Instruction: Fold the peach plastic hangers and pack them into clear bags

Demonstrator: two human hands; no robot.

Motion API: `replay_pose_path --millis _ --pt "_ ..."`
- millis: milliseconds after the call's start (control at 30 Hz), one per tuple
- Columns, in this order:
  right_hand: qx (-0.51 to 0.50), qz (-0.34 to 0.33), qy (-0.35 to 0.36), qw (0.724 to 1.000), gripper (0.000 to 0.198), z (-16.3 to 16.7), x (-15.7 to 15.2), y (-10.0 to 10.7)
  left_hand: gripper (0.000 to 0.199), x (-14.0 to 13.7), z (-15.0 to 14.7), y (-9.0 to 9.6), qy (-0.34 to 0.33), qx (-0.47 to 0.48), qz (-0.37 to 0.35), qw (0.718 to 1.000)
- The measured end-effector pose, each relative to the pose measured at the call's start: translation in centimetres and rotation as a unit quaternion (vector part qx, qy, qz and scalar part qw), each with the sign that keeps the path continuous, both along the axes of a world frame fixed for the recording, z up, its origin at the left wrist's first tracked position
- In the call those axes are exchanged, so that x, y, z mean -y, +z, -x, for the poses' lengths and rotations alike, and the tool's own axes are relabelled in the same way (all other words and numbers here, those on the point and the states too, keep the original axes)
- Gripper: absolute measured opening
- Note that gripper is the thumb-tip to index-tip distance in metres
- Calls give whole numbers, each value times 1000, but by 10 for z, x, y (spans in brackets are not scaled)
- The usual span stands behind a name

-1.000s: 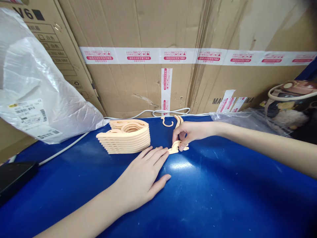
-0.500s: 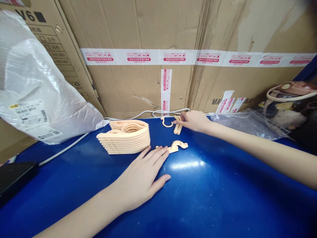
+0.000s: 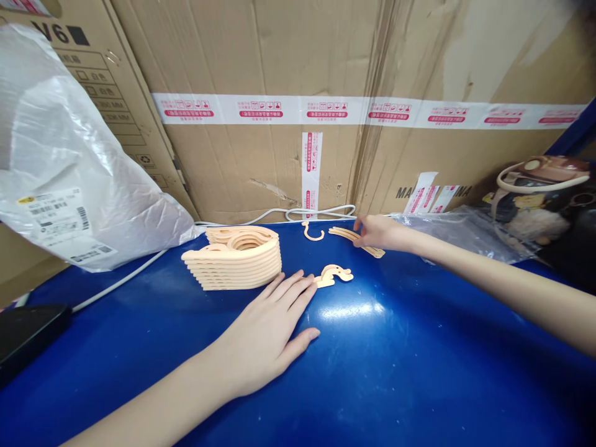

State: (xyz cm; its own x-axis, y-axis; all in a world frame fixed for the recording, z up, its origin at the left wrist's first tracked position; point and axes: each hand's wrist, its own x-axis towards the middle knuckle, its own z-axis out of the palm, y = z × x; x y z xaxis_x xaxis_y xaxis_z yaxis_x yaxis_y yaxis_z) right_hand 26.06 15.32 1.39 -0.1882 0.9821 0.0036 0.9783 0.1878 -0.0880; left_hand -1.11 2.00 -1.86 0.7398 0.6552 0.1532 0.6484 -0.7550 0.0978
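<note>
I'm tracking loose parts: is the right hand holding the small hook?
No, the right hand grips the curved strips, and the small hook lies apart from it on the blue table.

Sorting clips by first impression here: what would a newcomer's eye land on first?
Probably the bright blue table, with a neat stack of cream pieces left of centre and the left hand lying palm down in front. The right hand is at some cream strips near the back edge. Behind, white-and-red tape crosses the cardboard; a bulky white bag stands at far left.
</note>
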Motion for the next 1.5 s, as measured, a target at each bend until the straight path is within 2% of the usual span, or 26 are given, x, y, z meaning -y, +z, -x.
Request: replay_pose_path --millis 233,333,433,533,633,700,867,967,1033,1067,1133,1167,1200,1333,1500 --pt "-70 -25 28 997 28 -10 37 19 58 1 1 -2 -2 28 -19 999" --pt "-111 -18 90 990 29 -2 66 25 62 3 1 -1 8 83 -44 996" --pt "-168 23 178 969 27 15 101 22 58 4 1 2 30 152 -55 986" --pt "-190 48 248 949 26 33 127 12 40 5 -1 4 29 181 -48 982" --pt "-176 35 297 938 27 42 133 1 11 4 -3 4 26 166 -32 985" --pt "-166 22 312 935 27 43 128 -4 3 3 -3 3 33 157 -26 987" --pt "-179 51 316 930 27 35 111 -5 7 -1 -3 3 65 146 -19 987" --pt "-181 83 342 918 16 30 100 1 8 -1 -3 3 71 140 -13 988" --pt "-183 81 355 913 8 27 86 6 8 -1 -3 3 71 139 -10 988" --pt "-168 51 355 918 13 27 76 8 7 -1 -3 3 71 140 -9 988" --pt "-61 -72 336 937 16 28 50 10 7 0 -3 2 73 141 -7 987" --pt "23 -143 330 933 18 30 36 11 6 0 -3 2 74 140 -6 987" --pt "51 -165 325 930 20 33 22 11 6 0 -2 2 74 139 -6 987" --pt "118 -182 340 915 27 51 -25 8 7 -1 -1 2 70 134 -13 988" --pt "164 -165 377 897 24 71 -49 0 7 -1 0 3 63 128 -18 990"
